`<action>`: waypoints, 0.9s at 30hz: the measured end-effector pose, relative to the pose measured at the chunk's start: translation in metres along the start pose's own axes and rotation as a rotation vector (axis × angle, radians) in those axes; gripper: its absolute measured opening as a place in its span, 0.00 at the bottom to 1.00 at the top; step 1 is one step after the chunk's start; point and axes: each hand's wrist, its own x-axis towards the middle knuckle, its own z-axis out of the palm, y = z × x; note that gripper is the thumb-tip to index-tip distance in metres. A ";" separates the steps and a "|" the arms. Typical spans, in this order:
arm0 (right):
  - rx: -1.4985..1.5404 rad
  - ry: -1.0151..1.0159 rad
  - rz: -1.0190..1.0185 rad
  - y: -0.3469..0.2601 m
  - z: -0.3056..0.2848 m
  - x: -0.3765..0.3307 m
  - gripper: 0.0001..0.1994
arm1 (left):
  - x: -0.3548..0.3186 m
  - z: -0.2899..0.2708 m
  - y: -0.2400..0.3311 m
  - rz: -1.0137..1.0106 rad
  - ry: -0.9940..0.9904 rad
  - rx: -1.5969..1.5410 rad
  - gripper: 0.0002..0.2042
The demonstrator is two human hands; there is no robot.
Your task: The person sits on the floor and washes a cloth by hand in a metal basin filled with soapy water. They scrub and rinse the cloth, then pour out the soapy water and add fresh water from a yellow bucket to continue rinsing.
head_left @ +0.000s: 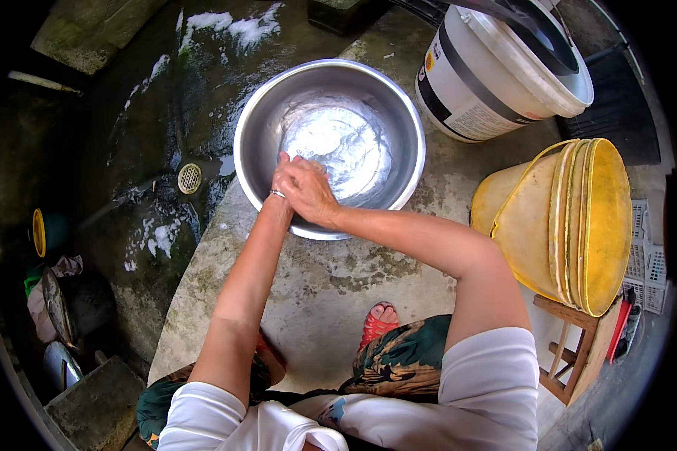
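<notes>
Clear water lies in the bottom of a round metal basin [252, 139] on the concrete in front of me. Over the basin's near left side, my two hands are pressed together. My right hand [314, 197] crosses on top, its fingers closed round my left hand [282, 179]. Most of my left hand's fingers are hidden under the right one, so their shape does not show. A thin light-coloured band [277, 194] circles my left wrist. No object shows between the hands.
Right of the basin stands a large white bucket [466, 83] with dark things on top. A yellow bucket [515, 218] lies tipped above a wooden stool [572, 346], near a grey plastic crate [643, 259]. At left, wet lower floor carries foam [162, 237] and a round drain cover [189, 179].
</notes>
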 end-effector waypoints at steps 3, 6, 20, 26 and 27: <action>0.039 -0.127 -0.127 -0.045 -0.022 0.010 0.15 | 0.010 -0.023 0.000 0.121 -0.495 0.068 0.24; -0.268 -0.036 -0.045 0.029 -0.013 0.038 0.18 | 0.003 0.035 -0.011 0.193 -0.143 0.038 0.20; -0.006 -0.156 0.133 0.051 -0.011 0.007 0.12 | -0.007 0.034 0.003 0.037 0.300 0.013 0.30; 0.016 -0.123 -0.237 -0.002 -0.002 0.015 0.15 | 0.028 -0.028 0.003 0.344 -0.130 0.783 0.22; -0.092 -0.117 -0.211 0.007 -0.007 0.020 0.17 | 0.025 -0.015 -0.002 0.316 -0.129 0.662 0.19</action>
